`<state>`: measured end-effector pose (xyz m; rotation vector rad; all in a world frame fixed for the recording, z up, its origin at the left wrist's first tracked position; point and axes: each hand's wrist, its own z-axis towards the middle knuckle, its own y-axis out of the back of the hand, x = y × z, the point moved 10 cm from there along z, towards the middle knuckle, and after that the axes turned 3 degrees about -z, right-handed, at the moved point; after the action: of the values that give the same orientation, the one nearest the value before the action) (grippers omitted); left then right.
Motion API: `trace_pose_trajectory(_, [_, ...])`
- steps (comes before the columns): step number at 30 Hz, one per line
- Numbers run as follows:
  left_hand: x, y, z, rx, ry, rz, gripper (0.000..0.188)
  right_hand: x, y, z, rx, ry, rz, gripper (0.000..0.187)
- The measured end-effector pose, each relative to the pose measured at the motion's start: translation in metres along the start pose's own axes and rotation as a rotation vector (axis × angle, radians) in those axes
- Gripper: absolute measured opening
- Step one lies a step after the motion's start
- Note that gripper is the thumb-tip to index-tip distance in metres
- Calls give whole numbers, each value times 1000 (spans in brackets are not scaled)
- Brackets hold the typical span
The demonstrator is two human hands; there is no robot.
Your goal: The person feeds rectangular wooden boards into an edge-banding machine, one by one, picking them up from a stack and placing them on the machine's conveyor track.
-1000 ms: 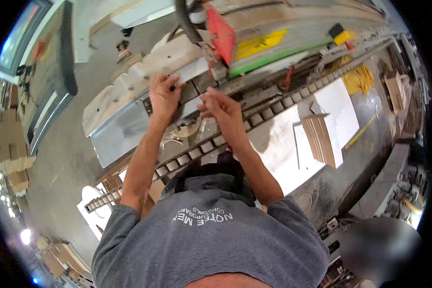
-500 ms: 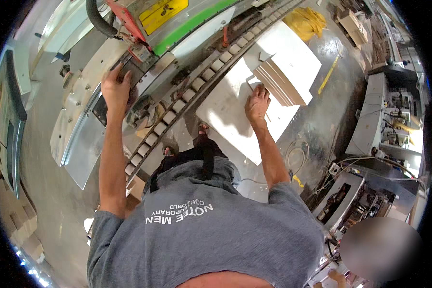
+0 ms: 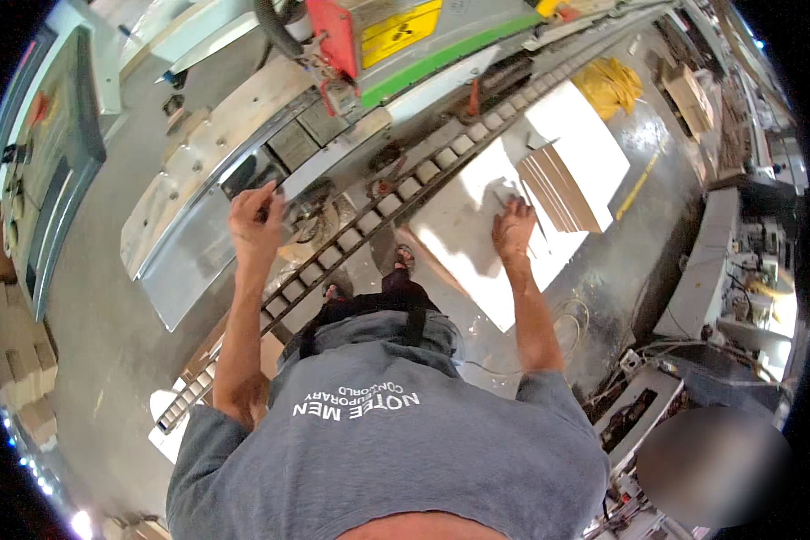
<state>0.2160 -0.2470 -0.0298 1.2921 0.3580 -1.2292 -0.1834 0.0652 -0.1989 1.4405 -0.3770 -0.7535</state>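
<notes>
My left hand [image 3: 257,220] is raised over the near edge of the machine's metal bed [image 3: 189,279], its fingers curled in. Whatever the fingers hold, if anything, is hidden. Just beyond it, dark rectangular blocks [image 3: 292,144] lie in a row along the bed. On the white board [image 3: 450,243] to the right, my right hand [image 3: 515,232] grips a thin strip [image 3: 539,230], which sticks out past both sides of the fingers. Close beside that hand stands a stack of thin brown-edged boards [image 3: 558,187], apart from the fingertips.
A segmented track of pale blocks [image 3: 391,205] runs diagonally between the bed and the white board. Behind stands a machine housing with a green band [image 3: 459,65] and a red guard [image 3: 333,36]. A yellow cloth [image 3: 608,87] lies far right; hoses [image 3: 571,328] lie on the floor.
My view has swung left, so the scene sits farther right. My left hand has drawn back from the dark blocks and curled its fingers. My right hand stays at the strip beside the stack.
</notes>
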Motion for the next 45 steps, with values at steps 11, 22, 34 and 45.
trace_pose_trajectory(11, [-33, -9, -18, 252, 4, -167, 43, 51, 134, -16, 293, -211, 1306, 30])
trace_pose_trajectory(22, [-49, 53, -17, 296, 192, -305, 49, 308, 233, 24, 360, 4, 2369, 31])
trace_pose_trajectory(34, [40, 159, -22, -184, -296, 427, 54, 489, 232, -37, 976, 119, 2276, 76])
trace_pose_trajectory(45, [78, 193, -24, -223, -110, 341, 42, 508, 233, -26, 889, 141, 2218, 57])
